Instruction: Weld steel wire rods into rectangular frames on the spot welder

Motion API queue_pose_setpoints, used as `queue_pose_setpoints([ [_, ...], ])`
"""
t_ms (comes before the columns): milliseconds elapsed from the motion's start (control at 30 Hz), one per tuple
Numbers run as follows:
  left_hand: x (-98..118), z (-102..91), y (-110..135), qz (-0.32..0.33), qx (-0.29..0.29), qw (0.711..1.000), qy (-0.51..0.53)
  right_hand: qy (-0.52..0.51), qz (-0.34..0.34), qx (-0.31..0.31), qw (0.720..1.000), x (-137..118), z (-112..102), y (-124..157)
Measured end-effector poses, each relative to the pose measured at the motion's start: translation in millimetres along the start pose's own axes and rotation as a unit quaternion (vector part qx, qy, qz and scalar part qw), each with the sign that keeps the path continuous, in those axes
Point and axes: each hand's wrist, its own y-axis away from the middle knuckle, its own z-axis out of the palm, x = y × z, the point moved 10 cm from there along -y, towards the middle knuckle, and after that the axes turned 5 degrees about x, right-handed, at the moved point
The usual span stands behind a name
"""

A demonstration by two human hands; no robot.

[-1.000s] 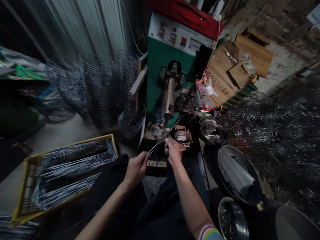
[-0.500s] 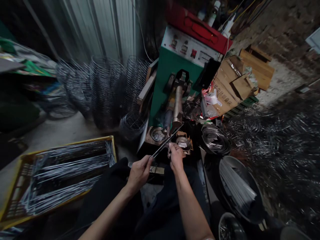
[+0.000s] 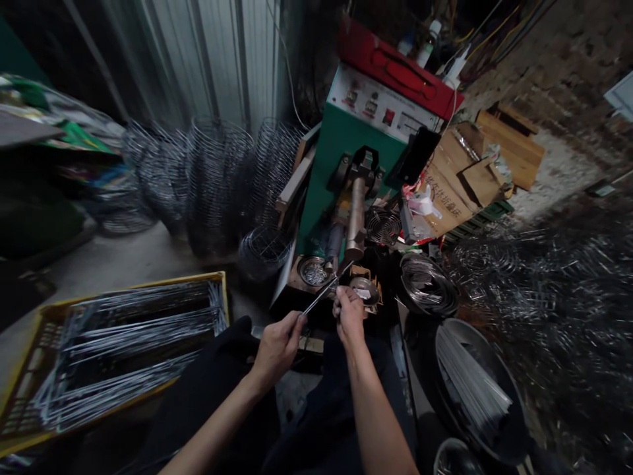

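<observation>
My left hand [image 3: 277, 346] is closed on the near end of a thin metal rod [image 3: 319, 300]. The rod slants up and away to the tips of a green spot-welding machine [image 3: 316, 198], just under its thick round arm [image 3: 355, 218]. Beside the rod's far part, my right hand [image 3: 350, 315] is pinched shut; what its fingertips hold, if anything, is too small to make out. A round dish of small shiny metal pieces [image 3: 313, 271] sits left of the welding tips. Another round dish [image 3: 363, 289] lies just beyond my right hand.
At left stands a yellow crate [image 3: 224, 297] of wire frames, with stacked wire baskets [image 3: 215, 178] behind. To the right are a coil of metal strips [image 3: 426, 284], a dark basin [image 3: 517, 422] holding straight rods [image 3: 472, 376], a cardboard box [image 3: 445, 191] and a wire heap [image 3: 568, 284].
The rod's far end has drawn back slightly, down and toward me. Both hands keep their hold, and the view has shifted a little.
</observation>
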Motion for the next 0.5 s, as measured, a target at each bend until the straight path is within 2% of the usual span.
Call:
queue_pose_setpoints([
  [500, -1.3, -1.2, -9.6, -0.018, -0.014, 1.000, -0.005, -0.011, 0.002, -0.027, 1.000, -0.7, 9.1, -7.2],
])
